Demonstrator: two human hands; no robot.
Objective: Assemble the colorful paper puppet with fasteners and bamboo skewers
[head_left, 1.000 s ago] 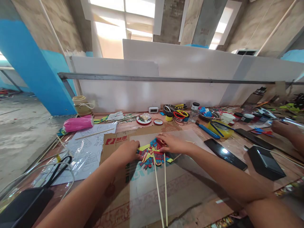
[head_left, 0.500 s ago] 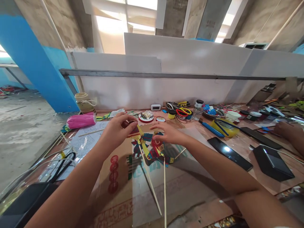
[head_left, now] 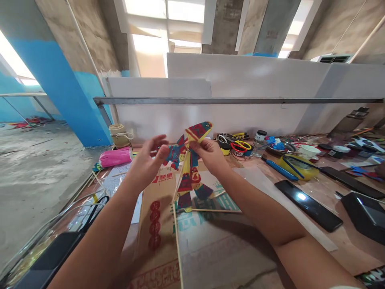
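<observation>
A jointed, painted shadow puppet (head_left: 187,176) in red, teal and yellow hangs over the cardboard, its limbs dangling. My right hand (head_left: 209,155) pinches it near the top, just under a triangular patterned piece. Beside its left side is my left hand (head_left: 147,160), fingers apart and curved, close to a teal-and-red limb. Whether the left fingertips touch that limb I cannot tell. A thin stick (head_left: 178,241) runs from the puppet down toward me, and another stick (head_left: 218,210) lies sideways across the sheet at its feet.
Flat cardboard (head_left: 159,261) and a clear sheet cover the work area. To the right lie a black phone (head_left: 308,204), a blue cutter (head_left: 279,168) and a dark box (head_left: 365,212). Paint jars (head_left: 239,149) and scissors stand behind. At left are a pink pouch (head_left: 116,156) and cables.
The puppet has been raised from lying on the cardboard to hanging upright from my right hand. My left hand has let go of its patterned piece and opened. The view has shifted slightly.
</observation>
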